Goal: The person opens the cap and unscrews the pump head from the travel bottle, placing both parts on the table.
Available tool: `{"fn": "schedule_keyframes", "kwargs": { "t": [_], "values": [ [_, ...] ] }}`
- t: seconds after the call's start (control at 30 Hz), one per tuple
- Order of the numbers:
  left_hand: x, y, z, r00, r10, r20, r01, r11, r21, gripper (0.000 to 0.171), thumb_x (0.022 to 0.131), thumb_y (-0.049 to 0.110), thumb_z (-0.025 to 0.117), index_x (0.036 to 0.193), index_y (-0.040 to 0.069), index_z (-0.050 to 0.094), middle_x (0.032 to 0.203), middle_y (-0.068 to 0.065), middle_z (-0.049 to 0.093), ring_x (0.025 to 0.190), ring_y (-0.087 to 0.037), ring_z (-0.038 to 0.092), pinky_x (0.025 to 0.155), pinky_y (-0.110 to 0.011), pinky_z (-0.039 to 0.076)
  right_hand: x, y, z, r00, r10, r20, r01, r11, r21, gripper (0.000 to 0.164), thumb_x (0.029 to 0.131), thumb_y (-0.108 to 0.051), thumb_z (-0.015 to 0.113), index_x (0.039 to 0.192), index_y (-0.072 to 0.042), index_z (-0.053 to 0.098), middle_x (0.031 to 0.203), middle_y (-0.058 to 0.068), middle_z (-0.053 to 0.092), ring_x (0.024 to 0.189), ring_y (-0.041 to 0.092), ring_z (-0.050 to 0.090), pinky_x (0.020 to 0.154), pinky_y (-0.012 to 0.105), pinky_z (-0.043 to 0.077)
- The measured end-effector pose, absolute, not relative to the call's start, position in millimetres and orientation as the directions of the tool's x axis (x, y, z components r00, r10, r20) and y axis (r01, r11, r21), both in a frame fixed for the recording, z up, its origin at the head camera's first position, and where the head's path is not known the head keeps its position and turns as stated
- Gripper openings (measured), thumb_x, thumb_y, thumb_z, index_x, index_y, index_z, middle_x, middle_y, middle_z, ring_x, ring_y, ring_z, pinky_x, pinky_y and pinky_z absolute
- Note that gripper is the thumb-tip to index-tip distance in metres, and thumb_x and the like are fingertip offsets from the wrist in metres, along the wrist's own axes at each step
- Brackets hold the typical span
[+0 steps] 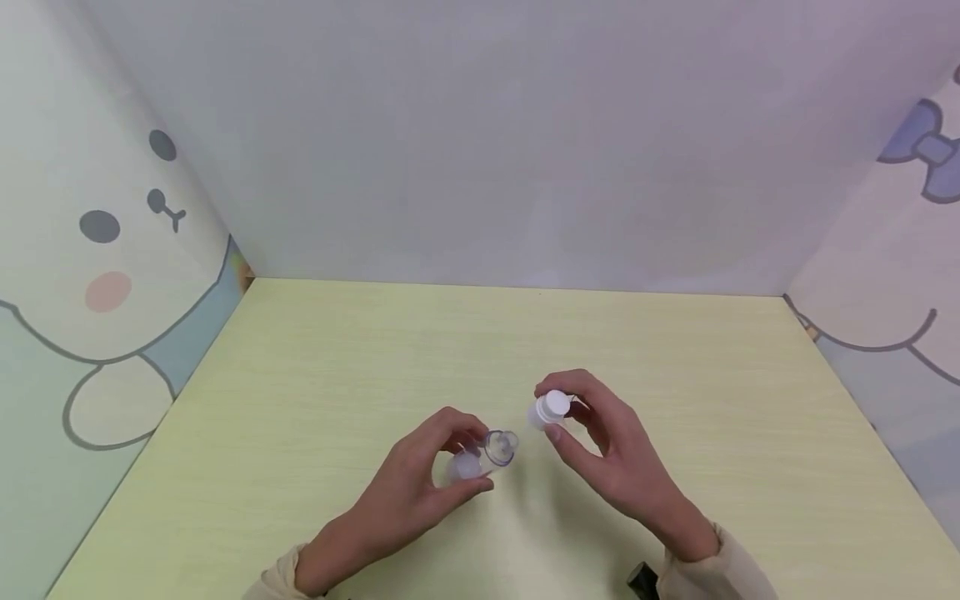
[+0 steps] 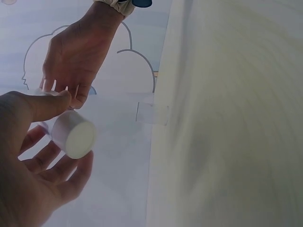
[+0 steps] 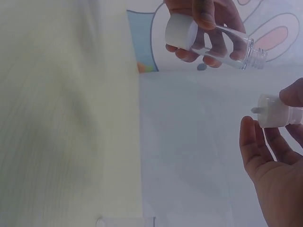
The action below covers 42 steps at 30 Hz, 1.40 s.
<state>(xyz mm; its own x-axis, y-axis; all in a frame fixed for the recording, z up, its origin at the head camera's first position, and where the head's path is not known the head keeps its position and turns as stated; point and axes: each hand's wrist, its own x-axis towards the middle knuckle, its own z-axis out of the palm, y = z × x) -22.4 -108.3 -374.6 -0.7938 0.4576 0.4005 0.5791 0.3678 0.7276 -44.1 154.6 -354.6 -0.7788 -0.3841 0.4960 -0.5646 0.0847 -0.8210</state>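
My left hand (image 1: 420, 479) grips a clear bottle (image 3: 226, 45) with a white base, its thumb on one side and fingers on the other. The threaded neck (image 3: 255, 57) of the bottle is uncovered and points toward my right hand. In the left wrist view the white base (image 2: 79, 138) faces the camera. My right hand (image 1: 611, 442) pinches a white bottle top (image 1: 555, 406) between thumb and fingers. A short stem (image 3: 257, 110) sticks out of this top in the right wrist view. Bottle and top are held a small gap apart above the table.
The pale yellow table (image 1: 300, 358) runs back to a plain wall (image 1: 480, 150), with cartoon-printed panels (image 1: 135, 317) at the sides. A faint clear piece (image 2: 152, 113) stands out against the table's far part. A small black object (image 1: 642, 579) is beside the right sleeve.
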Motion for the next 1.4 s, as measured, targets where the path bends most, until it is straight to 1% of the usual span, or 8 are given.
{"fn": "schedule_keyframes", "kwargs": {
  "t": [0.17, 0.33, 0.57, 0.7, 0.87, 1.13, 1.27, 1.4],
  "values": [
    [-20, -111, -373, -0.818, 0.446, 0.363, 0.543, 0.391, 0.743, 0.053, 0.084, 0.018, 0.089, 0.127, 0.023, 0.057, 0.117, 0.013, 0.063, 0.101, -0.005, 0.064, 0.087, -0.024, 0.06, -46, 154, -355, -0.801, -0.379, 0.464, -0.542, 0.131, -0.83, 0.042, 0.094, 0.011, 0.067, 0.13, -0.008, 0.058, 0.121, 0.006, 0.061, 0.109, 0.014, 0.062, 0.097, 0.022, 0.056],
    [-19, -115, -373, -0.808, 0.443, 0.388, 0.562, 0.384, 0.733, 0.052, 0.085, 0.016, 0.088, 0.126, 0.022, 0.057, 0.116, 0.01, 0.064, 0.1, -0.006, 0.064, 0.086, -0.024, 0.06, -49, 153, -357, -0.797, -0.383, 0.467, -0.551, 0.143, -0.822, 0.038, 0.094, 0.008, 0.069, 0.128, -0.007, 0.062, 0.12, 0.005, 0.063, 0.111, 0.014, 0.061, 0.1, 0.023, 0.056],
    [-16, -120, -372, -0.822, 0.416, 0.39, 0.55, 0.396, 0.735, 0.053, 0.085, 0.015, 0.088, 0.126, 0.024, 0.058, 0.116, 0.013, 0.064, 0.1, -0.005, 0.064, 0.086, -0.024, 0.059, -52, 153, -361, -0.771, -0.39, 0.503, -0.623, 0.297, -0.724, 0.046, 0.094, 0.002, 0.073, 0.132, -0.022, 0.066, 0.124, -0.004, 0.065, 0.108, 0.008, 0.061, 0.094, 0.021, 0.055],
    [-15, -122, -372, -0.825, 0.411, 0.387, 0.545, 0.398, 0.738, 0.053, 0.085, 0.015, 0.088, 0.127, 0.024, 0.058, 0.117, 0.012, 0.065, 0.1, -0.006, 0.065, 0.087, -0.025, 0.06, -53, 152, -363, -0.772, -0.391, 0.501, -0.63, 0.365, -0.686, 0.047, 0.093, 0.0, 0.074, 0.132, -0.025, 0.067, 0.122, -0.006, 0.064, 0.106, 0.007, 0.061, 0.092, 0.021, 0.055],
    [-14, -125, -371, -0.829, 0.406, 0.385, 0.541, 0.402, 0.739, 0.052, 0.086, 0.015, 0.087, 0.128, 0.023, 0.058, 0.116, 0.011, 0.065, 0.099, -0.007, 0.066, 0.089, -0.027, 0.06, -54, 148, -367, -0.768, -0.408, 0.493, -0.64, 0.466, -0.611, 0.046, 0.091, -0.001, 0.077, 0.129, -0.025, 0.067, 0.121, -0.006, 0.062, 0.109, 0.008, 0.058, 0.092, 0.021, 0.053],
    [-15, -129, -370, -0.827, 0.397, 0.398, 0.548, 0.411, 0.729, 0.051, 0.086, 0.016, 0.087, 0.127, 0.022, 0.059, 0.115, 0.01, 0.066, 0.098, -0.007, 0.065, 0.09, -0.023, 0.058, -59, 138, -372, -0.732, -0.481, 0.482, -0.674, 0.613, -0.412, 0.042, 0.087, -0.002, 0.081, 0.123, -0.018, 0.067, 0.115, 0.001, 0.061, 0.105, 0.018, 0.055, 0.084, 0.034, 0.055],
    [-15, -131, -372, -0.831, 0.39, 0.396, 0.542, 0.408, 0.735, 0.051, 0.086, 0.015, 0.087, 0.127, 0.022, 0.059, 0.116, 0.009, 0.066, 0.099, -0.007, 0.065, 0.092, -0.023, 0.058, -62, 133, -375, -0.729, -0.513, 0.453, -0.673, 0.658, -0.339, 0.04, 0.086, -0.001, 0.08, 0.122, -0.015, 0.067, 0.114, 0.004, 0.061, 0.102, 0.021, 0.054, 0.08, 0.032, 0.053],
    [-15, -132, -372, -0.837, 0.381, 0.392, 0.534, 0.413, 0.738, 0.051, 0.085, 0.015, 0.088, 0.127, 0.022, 0.059, 0.116, 0.008, 0.066, 0.1, -0.007, 0.065, 0.093, -0.023, 0.058, -64, 129, -379, -0.759, -0.529, 0.379, -0.642, 0.706, -0.301, 0.041, 0.087, 0.001, 0.076, 0.123, -0.016, 0.067, 0.119, 0.003, 0.061, 0.107, 0.023, 0.056, 0.08, 0.031, 0.057]
  ]
}}
